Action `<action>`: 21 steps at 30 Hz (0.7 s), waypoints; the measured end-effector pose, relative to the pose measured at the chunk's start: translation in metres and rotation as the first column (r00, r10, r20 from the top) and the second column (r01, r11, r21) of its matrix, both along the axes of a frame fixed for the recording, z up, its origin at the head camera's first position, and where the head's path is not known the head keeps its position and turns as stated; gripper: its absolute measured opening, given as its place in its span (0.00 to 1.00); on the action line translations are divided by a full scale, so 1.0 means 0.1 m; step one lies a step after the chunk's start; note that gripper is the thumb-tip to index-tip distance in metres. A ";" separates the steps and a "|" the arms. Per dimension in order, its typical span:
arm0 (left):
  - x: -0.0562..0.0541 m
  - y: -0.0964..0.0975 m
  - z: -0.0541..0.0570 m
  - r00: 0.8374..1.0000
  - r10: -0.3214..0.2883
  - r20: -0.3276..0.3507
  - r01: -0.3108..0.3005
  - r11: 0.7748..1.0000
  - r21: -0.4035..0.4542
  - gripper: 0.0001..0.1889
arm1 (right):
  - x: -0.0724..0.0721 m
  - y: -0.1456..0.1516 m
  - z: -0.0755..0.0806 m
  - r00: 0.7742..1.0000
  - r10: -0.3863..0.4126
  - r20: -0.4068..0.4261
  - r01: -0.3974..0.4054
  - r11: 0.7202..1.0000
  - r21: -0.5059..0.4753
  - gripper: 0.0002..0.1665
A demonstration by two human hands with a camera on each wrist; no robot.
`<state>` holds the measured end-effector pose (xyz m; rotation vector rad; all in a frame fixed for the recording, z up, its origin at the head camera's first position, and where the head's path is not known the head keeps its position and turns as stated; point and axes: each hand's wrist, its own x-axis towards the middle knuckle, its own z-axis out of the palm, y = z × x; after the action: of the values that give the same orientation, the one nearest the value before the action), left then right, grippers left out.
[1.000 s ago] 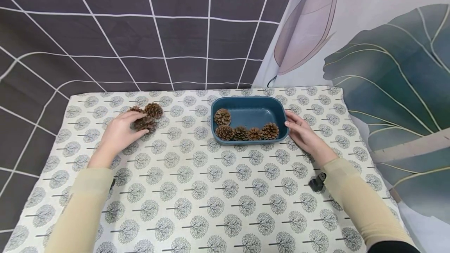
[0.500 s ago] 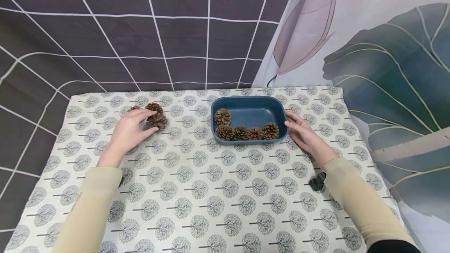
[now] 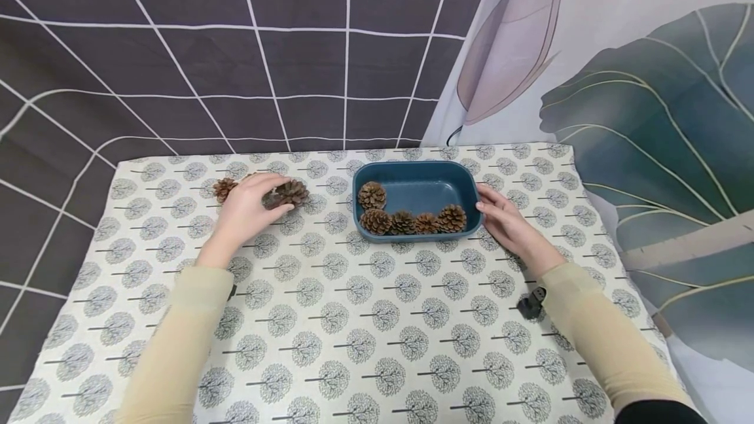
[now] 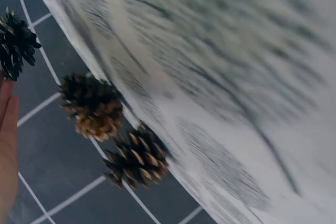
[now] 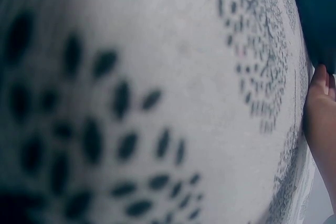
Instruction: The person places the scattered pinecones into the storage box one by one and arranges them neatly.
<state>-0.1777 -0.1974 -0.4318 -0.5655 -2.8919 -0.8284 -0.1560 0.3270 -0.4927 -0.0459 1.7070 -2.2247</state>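
My left hand point(image 3: 247, 209) holds a brown pine cone point(image 3: 294, 193) between thumb and fingers, over the left part of the table. In the left wrist view this held pine cone point(image 4: 16, 45) is at the left edge, by the fingertips. Two other pine cones point(image 4: 93, 106) sit close together there; in the head view one pine cone point(image 3: 224, 189) shows behind the hand, the other is mostly hidden. My right hand point(image 3: 511, 224) touches the right end of a blue rectangular bin point(image 3: 415, 239) with fairly straight fingers. Several pine cones point(image 3: 451, 218) lie inside along its near and left sides.
A cream cloth with a tree print point(image 3: 353, 339) covers the table. Dark cloth with white grid lines point(image 3: 306, 64) hangs behind and at the left. A leaf-patterned curtain point(image 3: 660, 129) hangs at the right.
My left hand has moved right with the pine cone, away from the other two. The right hand and the bin have stayed in place.
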 end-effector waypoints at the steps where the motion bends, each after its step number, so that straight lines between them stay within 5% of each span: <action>1: -0.02 0.03 0.00 1.000 -0.005 -0.003 0.005 1.000 0.001 0.29 | 0.00 0.00 0.00 1.000 0.000 0.002 0.000 1.000 0.004 0.28; 21: -0.23 0.76 0.23 0.983 -0.139 -0.123 0.151 0.984 0.096 0.28 | -0.02 0.01 -0.04 1.000 -0.006 -0.004 0.006 1.000 -0.025 0.26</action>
<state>-0.2008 -0.1216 -0.4089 -0.7926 -2.7104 -0.9264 -0.1581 0.3283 -0.4964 -0.0515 1.6830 -2.2519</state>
